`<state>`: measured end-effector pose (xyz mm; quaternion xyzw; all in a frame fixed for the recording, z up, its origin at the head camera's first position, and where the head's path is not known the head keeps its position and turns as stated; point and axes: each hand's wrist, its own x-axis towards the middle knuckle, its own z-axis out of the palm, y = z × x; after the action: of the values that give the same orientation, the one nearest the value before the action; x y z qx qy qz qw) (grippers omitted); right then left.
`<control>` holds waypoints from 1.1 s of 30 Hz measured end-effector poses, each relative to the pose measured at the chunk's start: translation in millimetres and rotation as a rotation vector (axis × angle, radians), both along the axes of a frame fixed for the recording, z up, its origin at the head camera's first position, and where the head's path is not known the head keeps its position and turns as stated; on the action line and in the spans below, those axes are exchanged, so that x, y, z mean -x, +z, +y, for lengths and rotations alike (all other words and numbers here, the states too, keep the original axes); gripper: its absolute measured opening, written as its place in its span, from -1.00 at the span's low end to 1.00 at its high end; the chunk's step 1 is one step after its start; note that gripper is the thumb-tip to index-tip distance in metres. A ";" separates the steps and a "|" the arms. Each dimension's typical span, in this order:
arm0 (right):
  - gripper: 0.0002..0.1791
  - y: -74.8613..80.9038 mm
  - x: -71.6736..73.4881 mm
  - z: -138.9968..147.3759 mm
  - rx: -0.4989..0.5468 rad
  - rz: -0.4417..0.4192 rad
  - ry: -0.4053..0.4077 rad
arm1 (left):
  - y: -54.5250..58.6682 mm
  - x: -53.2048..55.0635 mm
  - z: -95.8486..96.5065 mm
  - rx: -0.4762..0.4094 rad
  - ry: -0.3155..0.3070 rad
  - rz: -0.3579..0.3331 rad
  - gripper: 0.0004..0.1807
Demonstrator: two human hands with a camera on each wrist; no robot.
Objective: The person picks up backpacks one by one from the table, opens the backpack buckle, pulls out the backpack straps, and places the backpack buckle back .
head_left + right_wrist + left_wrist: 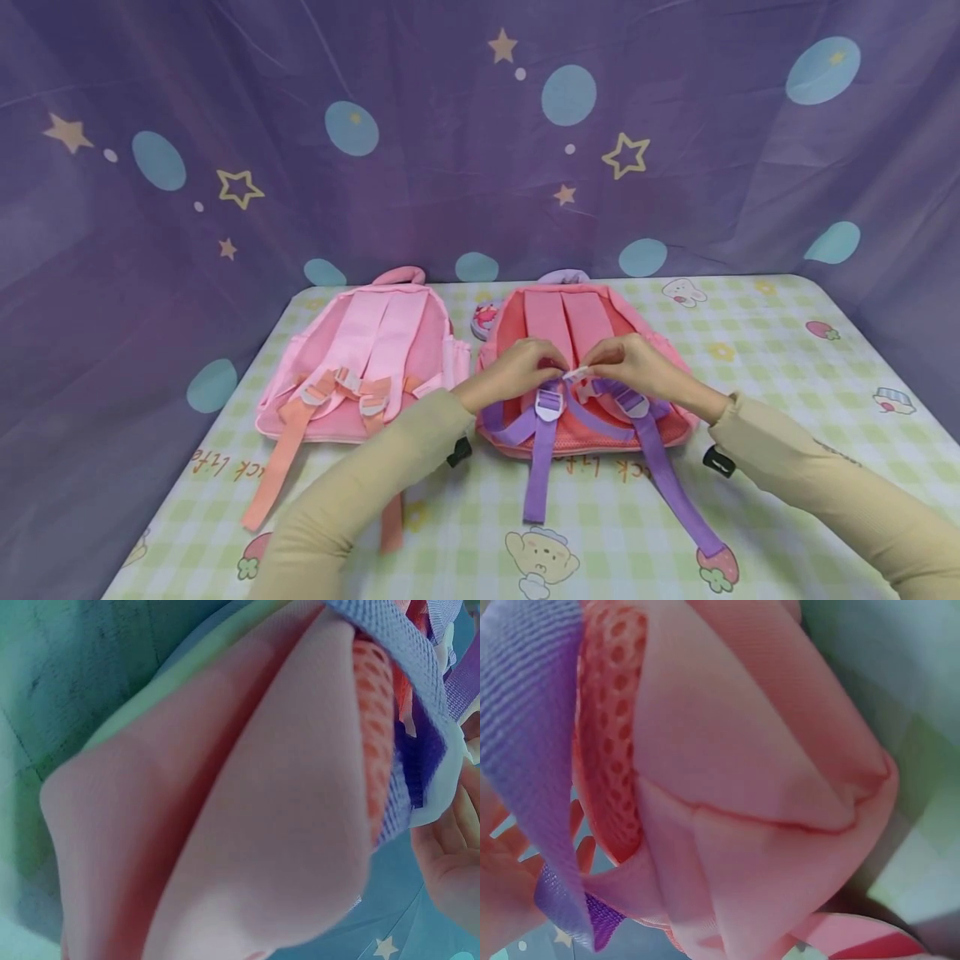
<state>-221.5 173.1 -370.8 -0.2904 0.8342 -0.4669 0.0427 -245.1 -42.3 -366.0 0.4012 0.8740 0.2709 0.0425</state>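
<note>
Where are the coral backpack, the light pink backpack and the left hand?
Coral backpack [592,322]: head view, on a padded shoulder strap.
Light pink backpack [358,337]: head view, on a padded shoulder strap.
Left hand [521,365]: head view, on the back of the hand.

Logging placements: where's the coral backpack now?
Head view: the coral backpack lies on the table, right of the pink backpack, beneath the left hand and right hand.
</note>
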 end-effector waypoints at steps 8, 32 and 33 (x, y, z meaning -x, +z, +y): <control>-0.89 1.1 -1.2 -1.5 -0.014 -0.022 -0.002 | -3.7 2.8 0.7 0.016 -0.003 0.072 -0.90; -0.90 -2.1 -5.2 1.3 -0.043 -0.058 0.036 | -6.2 9.2 2.1 0.065 0.005 0.106 -0.91; -0.90 -2.4 -5.6 1.6 -0.043 -0.063 0.036 | -6.4 9.1 2.2 0.068 0.004 0.107 -0.90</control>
<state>-215.9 174.7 -373.1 -0.2896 0.8368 -0.4571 0.0838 -254.3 -40.1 -372.4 0.4119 0.8844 0.2192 0.0090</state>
